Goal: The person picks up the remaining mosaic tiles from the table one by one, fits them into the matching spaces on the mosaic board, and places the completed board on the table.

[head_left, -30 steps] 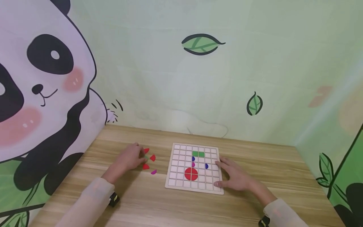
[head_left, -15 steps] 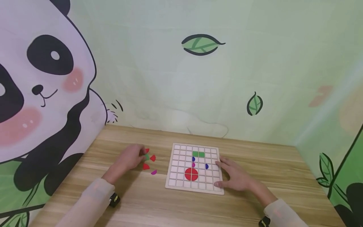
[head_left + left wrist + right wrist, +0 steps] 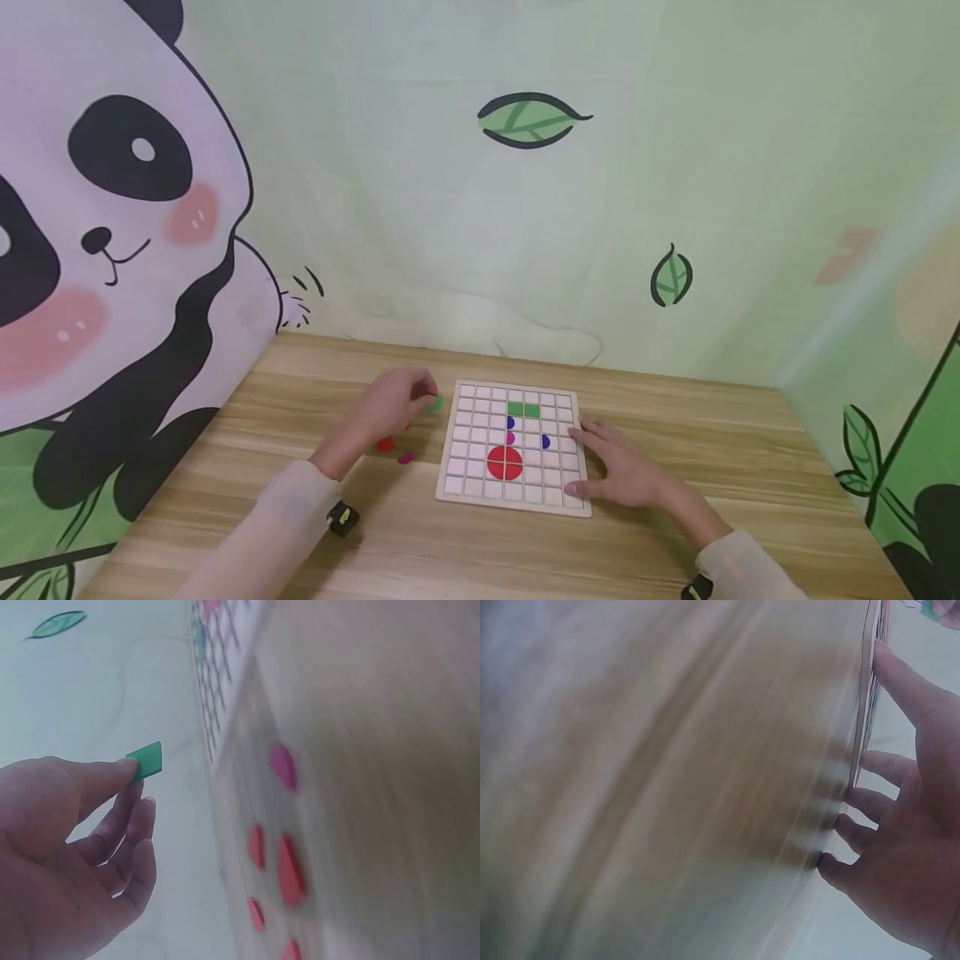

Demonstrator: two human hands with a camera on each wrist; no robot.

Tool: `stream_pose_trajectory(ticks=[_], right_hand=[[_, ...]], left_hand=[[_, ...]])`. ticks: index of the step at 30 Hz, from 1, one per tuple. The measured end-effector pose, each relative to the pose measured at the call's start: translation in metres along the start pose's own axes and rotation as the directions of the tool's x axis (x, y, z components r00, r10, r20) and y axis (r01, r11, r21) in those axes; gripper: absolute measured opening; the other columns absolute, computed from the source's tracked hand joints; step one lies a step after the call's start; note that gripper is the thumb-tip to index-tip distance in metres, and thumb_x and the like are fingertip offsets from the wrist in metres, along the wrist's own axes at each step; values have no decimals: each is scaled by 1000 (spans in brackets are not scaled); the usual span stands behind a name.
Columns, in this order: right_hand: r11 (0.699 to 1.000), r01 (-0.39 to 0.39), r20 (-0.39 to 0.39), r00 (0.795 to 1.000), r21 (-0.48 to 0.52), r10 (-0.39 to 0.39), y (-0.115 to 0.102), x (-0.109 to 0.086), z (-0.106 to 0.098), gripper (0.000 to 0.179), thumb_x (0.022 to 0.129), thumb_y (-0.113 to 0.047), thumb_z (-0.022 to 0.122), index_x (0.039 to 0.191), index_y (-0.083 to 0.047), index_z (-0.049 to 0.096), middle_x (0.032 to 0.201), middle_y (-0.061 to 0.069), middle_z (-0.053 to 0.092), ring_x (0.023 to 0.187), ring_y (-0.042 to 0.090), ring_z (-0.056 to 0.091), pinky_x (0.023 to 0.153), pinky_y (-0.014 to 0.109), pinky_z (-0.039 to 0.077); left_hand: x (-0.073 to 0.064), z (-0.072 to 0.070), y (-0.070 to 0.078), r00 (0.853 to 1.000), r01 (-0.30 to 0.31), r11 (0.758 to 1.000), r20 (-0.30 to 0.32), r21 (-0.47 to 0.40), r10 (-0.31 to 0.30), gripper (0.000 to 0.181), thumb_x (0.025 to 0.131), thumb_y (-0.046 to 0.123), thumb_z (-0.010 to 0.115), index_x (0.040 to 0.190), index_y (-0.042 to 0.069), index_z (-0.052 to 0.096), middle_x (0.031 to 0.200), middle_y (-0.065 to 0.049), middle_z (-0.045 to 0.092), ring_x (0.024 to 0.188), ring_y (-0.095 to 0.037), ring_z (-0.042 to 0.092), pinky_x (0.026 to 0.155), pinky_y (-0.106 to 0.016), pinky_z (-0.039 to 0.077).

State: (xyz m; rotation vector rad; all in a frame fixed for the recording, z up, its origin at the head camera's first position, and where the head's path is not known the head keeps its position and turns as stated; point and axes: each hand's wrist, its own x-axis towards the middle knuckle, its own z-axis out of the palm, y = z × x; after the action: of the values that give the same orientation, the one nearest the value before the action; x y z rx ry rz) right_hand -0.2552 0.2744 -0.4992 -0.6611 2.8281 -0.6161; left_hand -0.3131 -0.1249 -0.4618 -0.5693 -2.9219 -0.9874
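Note:
Between thumb and index finger, my left hand (image 3: 390,406) pinches a small green square tile (image 3: 148,760), raised off the table just left of the white grid board (image 3: 454,482). My right hand (image 3: 622,464) rests at the board's right edge with fingers spread, thumb and fingertips on its rim. On the board lie two green tiles (image 3: 523,410) near the top, a red circle (image 3: 505,462) made of quarter pieces, a magenta half-round piece (image 3: 511,437) and two blue half-round pieces (image 3: 546,442).
Left of the board, several loose red pieces (image 3: 291,871) and one magenta piece (image 3: 283,766) lie on the wooden table (image 3: 420,550). The left hand partly hides the red ones in the head view. A panda-printed wall cloth (image 3: 420,208) rises behind the table.
The left hand has picked up the green tile from among the red pieces and carried it up and right toward the board. The right hand stays at the board's edge.

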Motion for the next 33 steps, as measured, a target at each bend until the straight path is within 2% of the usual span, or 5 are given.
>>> stream_pose_trajectory(ticks=[9, 15, 20, 26, 33], right_hand=[[1000, -2, 4, 1000, 2, 2, -3, -2, -2, 97, 89, -63, 76, 161, -6, 43, 171, 21, 26, 156, 51, 21, 121, 71, 22], [1000, -10, 1, 1000, -6, 10, -4, -4, -3, 96, 90, -63, 76, 161, -6, 43, 171, 20, 27, 157, 49, 21, 121, 69, 22], [1000, -2, 0, 1000, 0, 2, -5, -3, -5, 96, 90, -62, 77, 160, -5, 43, 171, 22, 27, 156, 50, 20, 121, 70, 21], [1000, 4, 7, 1000, 8, -4, -5, -3, -4, 95, 90, -61, 76, 160, -6, 43, 171, 22, 27, 157, 50, 20, 120, 71, 22], [1000, 12, 3, 1000, 7, -12, -5, -2, -3, 95, 90, -61, 77, 160, -6, 44, 171, 21, 27, 157, 50, 20, 120, 71, 22]], left_hand=[[25, 28, 31, 1000, 9, 991, 13, -134, -7, 5, 100, 17, 77, 97, 17, 73, 90, 4, 67, 85, -18, 60, 75, -31, 54], [42, 50, 46, 999, -27, 990, 40, -141, 32, 5, 101, 19, 75, 97, 17, 72, 88, 4, 67, 80, -16, 60, 68, -29, 53], [55, 65, 60, 997, -44, 991, 51, -129, 51, 6, 102, 20, 74, 97, 18, 72, 88, 6, 67, 80, -13, 62, 69, -27, 54], [70, 81, 76, 996, -52, 994, 62, -93, 58, 6, 102, 24, 74, 98, 20, 73, 87, 8, 66, 79, -11, 62, 70, -27, 53], [89, 98, 85, 996, -37, 997, 76, -66, 42, 6, 101, 27, 75, 101, 21, 74, 90, 10, 67, 80, -8, 60, 73, -25, 51]])
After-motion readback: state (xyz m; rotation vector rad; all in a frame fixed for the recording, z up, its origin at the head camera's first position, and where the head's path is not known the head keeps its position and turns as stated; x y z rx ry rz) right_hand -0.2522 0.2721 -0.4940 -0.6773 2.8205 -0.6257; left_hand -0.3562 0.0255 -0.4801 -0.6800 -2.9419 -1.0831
